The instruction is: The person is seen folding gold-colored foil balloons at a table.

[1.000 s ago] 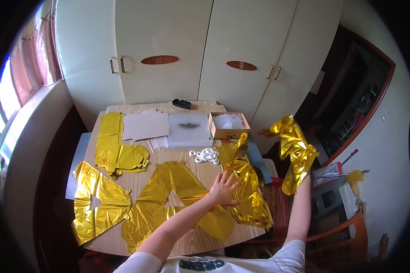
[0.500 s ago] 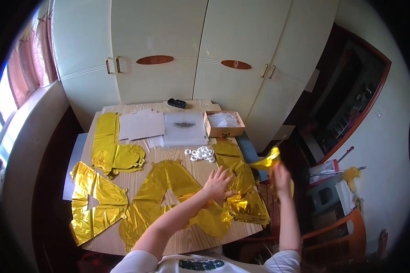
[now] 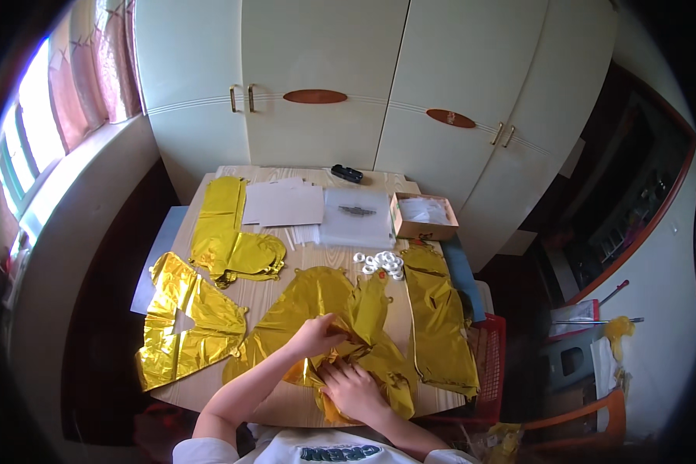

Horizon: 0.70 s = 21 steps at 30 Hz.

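Observation:
A flat gold foil balloon (image 3: 301, 298) lies spread over the near middle of the table. On top of it is a smaller, crumpled gold foil balloon (image 3: 369, 311), its tip reaching toward the white rolls. My left hand (image 3: 317, 337) is closed, its fingers pinching the edge of this upper foil. Just nearer to me, my right hand (image 3: 356, 393) lies with fingers stretched out on the creased foil. The overlapping folds hide where one sheet ends and the other begins.
Another gold balloon with a triangular hole (image 3: 197, 325) lies left. Folded gold foils rest behind it (image 3: 220, 209) and at the right edge (image 3: 437, 317). Farther back are white cards (image 3: 284, 203), clear plastic bags (image 3: 356, 224), white ribbon rolls (image 3: 380, 263) and an open box (image 3: 425, 228).
My right hand has come from beyond the table's right side to the middle, where a gold foil now lies on the large balloon. My left hand, spread before, has closed on foil.

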Each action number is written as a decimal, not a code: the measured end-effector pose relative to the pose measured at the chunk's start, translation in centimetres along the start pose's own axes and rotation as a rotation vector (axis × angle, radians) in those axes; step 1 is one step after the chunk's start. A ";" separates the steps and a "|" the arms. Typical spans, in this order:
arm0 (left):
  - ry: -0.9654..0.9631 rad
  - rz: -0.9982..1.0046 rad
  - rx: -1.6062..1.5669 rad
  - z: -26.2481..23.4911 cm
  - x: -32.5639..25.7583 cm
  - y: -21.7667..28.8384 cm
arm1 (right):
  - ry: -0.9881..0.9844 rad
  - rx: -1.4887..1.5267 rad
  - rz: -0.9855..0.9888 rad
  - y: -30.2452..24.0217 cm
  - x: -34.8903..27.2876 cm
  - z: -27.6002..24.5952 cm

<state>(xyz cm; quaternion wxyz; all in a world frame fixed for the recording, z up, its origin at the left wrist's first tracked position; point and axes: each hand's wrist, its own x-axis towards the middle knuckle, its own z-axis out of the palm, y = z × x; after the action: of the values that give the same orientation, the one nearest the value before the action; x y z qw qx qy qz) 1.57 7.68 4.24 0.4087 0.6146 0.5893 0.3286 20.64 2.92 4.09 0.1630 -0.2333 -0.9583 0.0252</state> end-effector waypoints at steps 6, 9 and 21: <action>0.319 -0.105 0.101 -2.8 1.7 -3.0 | -0.060 0.117 0.005 -0.7 -0.1 1.2; 0.482 -0.064 0.315 -3.3 2.2 -6.1 | -0.105 0.110 -0.029 -0.3 -0.5 2.0; 0.353 0.089 0.819 -2.3 -0.6 -3.6 | -0.169 0.206 0.042 5.1 1.7 0.1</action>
<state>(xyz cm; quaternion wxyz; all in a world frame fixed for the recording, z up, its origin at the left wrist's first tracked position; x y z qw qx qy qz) -2.20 7.21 2.14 0.0103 0.6850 0.7045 0.1853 21.44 8.25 3.86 0.1041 -0.2325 -0.9559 0.1464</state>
